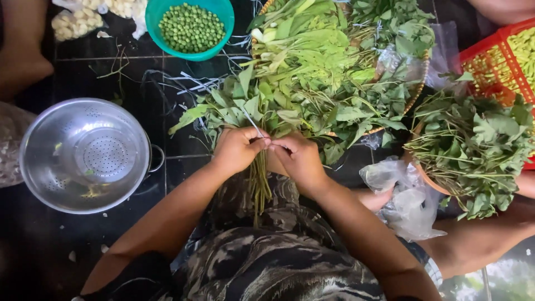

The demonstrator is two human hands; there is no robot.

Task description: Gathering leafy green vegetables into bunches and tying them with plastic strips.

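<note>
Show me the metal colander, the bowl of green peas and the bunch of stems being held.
Metal colander [83, 153], head view, perforated inner base.
Bowl of green peas [157, 11], head view, teal rim.
Bunch of stems [259, 187], head view, stalks below the hands.

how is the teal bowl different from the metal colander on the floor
The teal bowl is bright plastic-looking and holds green peas; the metal colander is shiny, perforated and nearly empty. The colander looks wider and has a side handle; no handle shows on the bowl. Both are round, open-topped and sit on the dark floor.
</note>
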